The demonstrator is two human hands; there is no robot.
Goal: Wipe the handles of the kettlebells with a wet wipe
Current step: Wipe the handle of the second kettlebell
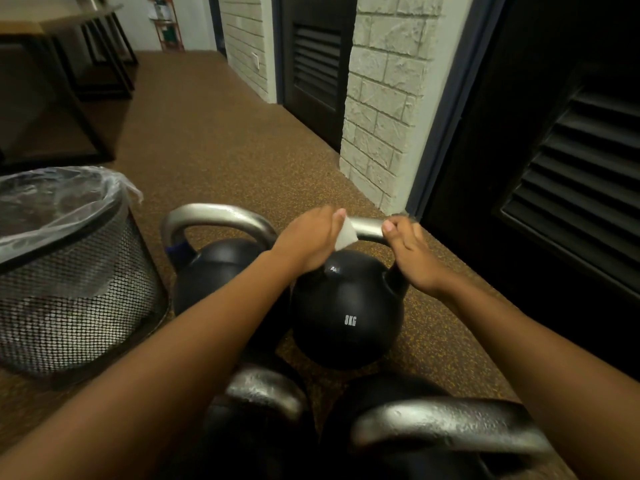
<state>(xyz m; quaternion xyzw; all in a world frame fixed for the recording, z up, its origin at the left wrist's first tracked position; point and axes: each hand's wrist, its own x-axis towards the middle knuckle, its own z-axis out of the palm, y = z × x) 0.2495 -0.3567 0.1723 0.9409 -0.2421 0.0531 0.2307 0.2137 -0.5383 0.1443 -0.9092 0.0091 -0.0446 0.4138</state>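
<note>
Upright kettlebell, handle crosswise

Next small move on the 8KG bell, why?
Probably slide the left hand and its wet wipe rightward along the handle: the wipe sits at the left end, bare metal shows between the hands, and the right hand grips the right end.

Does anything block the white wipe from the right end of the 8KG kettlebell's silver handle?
Yes. The right hand grips that end of the silver metal handle; the left hand holds the white wet wipe further left.
</note>
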